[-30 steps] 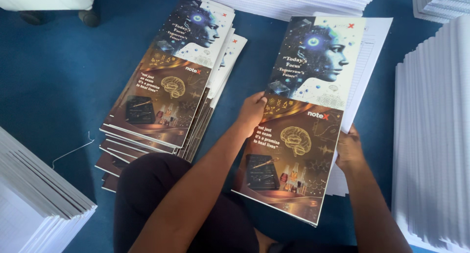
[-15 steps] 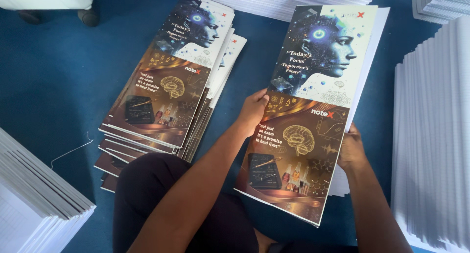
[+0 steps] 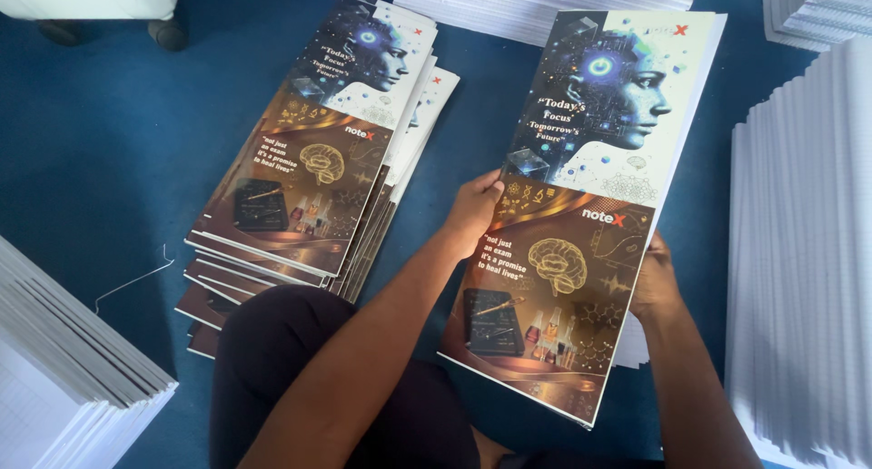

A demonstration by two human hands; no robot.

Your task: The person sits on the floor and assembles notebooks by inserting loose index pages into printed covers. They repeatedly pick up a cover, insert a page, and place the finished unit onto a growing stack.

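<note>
We grip a printed notebook cover sheet (image 3: 590, 215) by both long edges: our left hand (image 3: 474, 217) curls its fingers over the left edge, our right hand (image 3: 654, 283) clasps the right edge. It lies on loose white pages over the blue floor (image 3: 109, 160), beside a fanned stack of matching covers (image 3: 313, 174). Piles of white paper (image 3: 804, 233) line the floor's right edge.

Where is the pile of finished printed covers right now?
In the head view, the pile of printed covers lies fanned on the blue floor at centre-left, left of the cover sheet held by both hands.
</note>
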